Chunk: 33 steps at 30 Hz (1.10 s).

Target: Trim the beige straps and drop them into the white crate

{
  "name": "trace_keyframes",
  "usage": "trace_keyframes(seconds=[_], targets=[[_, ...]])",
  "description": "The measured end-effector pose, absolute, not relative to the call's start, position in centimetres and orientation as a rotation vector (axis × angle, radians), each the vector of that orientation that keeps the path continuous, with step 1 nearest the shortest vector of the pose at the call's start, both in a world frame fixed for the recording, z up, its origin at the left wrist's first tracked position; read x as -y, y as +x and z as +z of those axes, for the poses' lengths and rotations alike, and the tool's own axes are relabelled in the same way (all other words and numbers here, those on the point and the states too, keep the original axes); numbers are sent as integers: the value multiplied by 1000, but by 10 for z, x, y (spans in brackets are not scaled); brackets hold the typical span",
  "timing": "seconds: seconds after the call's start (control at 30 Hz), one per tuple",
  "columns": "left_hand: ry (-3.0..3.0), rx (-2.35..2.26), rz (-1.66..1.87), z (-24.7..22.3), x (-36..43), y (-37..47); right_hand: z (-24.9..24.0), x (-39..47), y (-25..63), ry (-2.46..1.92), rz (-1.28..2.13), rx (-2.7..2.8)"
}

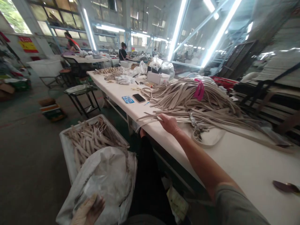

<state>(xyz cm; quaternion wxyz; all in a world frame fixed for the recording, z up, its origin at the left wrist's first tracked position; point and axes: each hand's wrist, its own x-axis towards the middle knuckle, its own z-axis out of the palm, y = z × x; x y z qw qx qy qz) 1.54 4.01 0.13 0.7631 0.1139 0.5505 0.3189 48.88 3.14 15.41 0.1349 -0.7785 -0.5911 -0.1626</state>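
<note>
My right hand is closed on a few beige straps over the table's near edge, and their loose ends stick out to the left. Just beyond it a large heap of beige straps is bound with a pink tie. My left hand is low at the bottom left, over a whitish sack. Its fingers are curled together, and what they hold, if anything, cannot be made out. Behind the sack, a white crate holds many short beige strap pieces.
On the pale table lie a phone, a blue card, a white box, plastic bags and a dark-bladed tool at right. A stool stands left of the table. Other people are far off.
</note>
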Motion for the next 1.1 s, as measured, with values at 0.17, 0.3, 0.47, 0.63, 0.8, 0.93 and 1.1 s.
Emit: trace_keyframes(seconds=[0.17, 0.3, 0.47, 0.63, 0.8, 0.93, 1.1], targets=[[176, -1164, 819, 43, -46, 45, 157, -17, 418, -2045, -43, 1681], [152, -1116, 870, 66, -51, 61, 155, -14, 407, -1967, 30, 1644], [127, -1111, 824, 61, -42, 65, 144, -18, 446, -2143, -156, 1456], [99, -1139, 724, 43, -34, 69, 129, -20, 470, -2005, -77, 1283], [111, -1140, 679, 32, -31, 72, 167, -40, 537, -1920, -334, 1007], [146, -1138, 666, 19, -28, 71, 223, -39, 595, -2009, -676, 860], [167, -1123, 623, 11, -23, 78, 209, -28, 543, -2115, -548, 1705]])
